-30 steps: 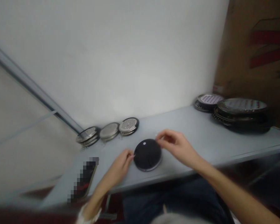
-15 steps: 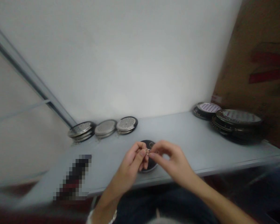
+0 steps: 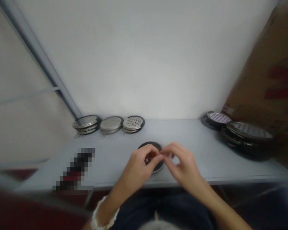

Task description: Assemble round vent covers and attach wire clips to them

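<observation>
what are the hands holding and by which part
Cannot tell: the left hand and right hand meet at the fingers above a black disc, hiding anything small.

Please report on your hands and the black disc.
Left hand, right hand: fingertips meeting over black disc. Anything held too small to tell. Pixelated object off left, not touching.

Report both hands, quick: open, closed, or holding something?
Left hand: closed in a pinch over the black disc; anything held is too small to tell.
Right hand: closed in a pinch, fingertips against the left's; same.
</observation>
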`<state>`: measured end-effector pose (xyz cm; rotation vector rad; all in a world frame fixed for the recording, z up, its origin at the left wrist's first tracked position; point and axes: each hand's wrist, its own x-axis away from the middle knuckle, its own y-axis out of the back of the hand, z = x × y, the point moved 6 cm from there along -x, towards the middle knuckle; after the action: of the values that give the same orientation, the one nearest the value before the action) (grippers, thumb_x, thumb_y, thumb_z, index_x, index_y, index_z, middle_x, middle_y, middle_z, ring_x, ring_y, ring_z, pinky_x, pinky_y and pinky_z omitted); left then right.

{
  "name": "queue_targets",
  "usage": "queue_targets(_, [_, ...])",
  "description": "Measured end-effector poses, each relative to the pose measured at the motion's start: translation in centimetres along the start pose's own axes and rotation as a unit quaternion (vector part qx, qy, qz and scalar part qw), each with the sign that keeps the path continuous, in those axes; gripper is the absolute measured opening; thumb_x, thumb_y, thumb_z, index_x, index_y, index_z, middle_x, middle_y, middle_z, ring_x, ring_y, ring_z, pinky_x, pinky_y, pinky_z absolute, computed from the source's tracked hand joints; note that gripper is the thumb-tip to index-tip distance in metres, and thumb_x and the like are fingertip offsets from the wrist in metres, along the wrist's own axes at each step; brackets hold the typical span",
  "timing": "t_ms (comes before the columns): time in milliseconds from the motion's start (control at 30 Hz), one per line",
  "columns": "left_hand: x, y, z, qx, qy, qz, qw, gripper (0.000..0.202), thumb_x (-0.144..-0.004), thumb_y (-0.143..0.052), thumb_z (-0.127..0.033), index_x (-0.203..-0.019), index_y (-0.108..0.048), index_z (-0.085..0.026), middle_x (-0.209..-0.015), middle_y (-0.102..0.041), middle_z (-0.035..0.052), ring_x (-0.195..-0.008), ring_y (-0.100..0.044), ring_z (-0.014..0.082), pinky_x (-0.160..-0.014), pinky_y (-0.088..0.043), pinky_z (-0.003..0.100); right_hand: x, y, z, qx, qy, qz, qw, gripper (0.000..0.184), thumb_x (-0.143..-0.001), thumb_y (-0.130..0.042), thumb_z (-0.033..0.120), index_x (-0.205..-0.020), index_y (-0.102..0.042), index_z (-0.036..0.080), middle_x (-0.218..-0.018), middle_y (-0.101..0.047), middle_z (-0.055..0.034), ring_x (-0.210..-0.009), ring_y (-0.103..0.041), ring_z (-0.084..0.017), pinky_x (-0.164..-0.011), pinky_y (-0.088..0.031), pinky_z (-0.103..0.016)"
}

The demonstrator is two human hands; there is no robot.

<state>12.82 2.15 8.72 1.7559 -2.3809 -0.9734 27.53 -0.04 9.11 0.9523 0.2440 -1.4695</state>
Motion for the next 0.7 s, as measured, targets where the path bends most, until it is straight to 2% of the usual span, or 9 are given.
queue_targets(133, [-0.1,0.2,-0.5,-0.015,-0.019,-0.008,1.000,0.016,-0.092,-0.065,-0.029,-0.078,-0.067,-0.020,-0.074,-0.066,0.0004,-0.069,-0.058,0.0160,-0.064,-0.043,0.025,0.3,-0.5,0.4,0.028,0.041,0.005,0.999,0.012,-0.095,-0.056,0.015,-0.093,-0.065,0.023,-0.084,-0.066,-0.0043,-0.074,-0.063,-0.018,-0.069,-0.051,-0.029])
queue_targets(267, [0.0,0.7,-0.5,0.018,-0.029,0.006,0.999,0.017,-0.090,-0.068,-0.029,-0.076,-0.070,-0.019,-0.076,-0.070,0.0017,-0.073,-0.061,0.0174,-0.068,-0.045,0.026,0.3,-0.7,0.4,0.009,0.036,-0.011,0.999,0.013,-0.095,-0.056,0.013,-0.095,-0.066,0.022,-0.086,-0.067,-0.0050,-0.076,-0.064,-0.018,-0.070,-0.051,-0.029])
queue_targets(433, [0.0,1.2,-0.5,0.061,-0.021,0.039,0.997,0.019,-0.091,-0.067,-0.032,-0.079,-0.073,-0.019,-0.079,-0.073,0.0030,-0.075,-0.063,0.0179,-0.072,-0.048,0.026,0.1,-0.6,0.7,-0.018,0.034,0.008,0.999,0.012,-0.097,-0.057,0.014,-0.095,-0.066,0.022,-0.086,-0.067,-0.0046,-0.076,-0.064,-0.017,-0.069,-0.052,-0.028])
queue_targets(567, [0.1,1.2,-0.9,0.028,-0.012,0.059,0.998,0.021,-0.094,-0.063,-0.031,-0.083,-0.076,-0.019,-0.081,-0.076,0.0035,-0.074,-0.066,0.0185,-0.074,-0.050,0.027,0.4,-0.5,0.8,0.058,0.095,0.037,0.993,0.016,-0.100,-0.052,0.014,-0.103,-0.065,0.021,-0.093,-0.068,-0.0078,-0.083,-0.065,-0.019,-0.074,-0.055,-0.030])
queue_targets(700, [0.2,1.1,-1.2,-0.030,-0.039,0.055,0.997,0.019,-0.093,-0.062,-0.028,-0.084,-0.078,-0.021,-0.083,-0.078,0.0032,-0.075,-0.068,0.0191,-0.074,-0.051,0.027,0.6,-0.8,0.5,0.140,0.128,0.069,0.979,0.018,-0.102,-0.047,0.015,-0.103,-0.064,0.020,-0.091,-0.069,-0.0083,-0.082,-0.065,-0.020,-0.072,-0.054,-0.032])
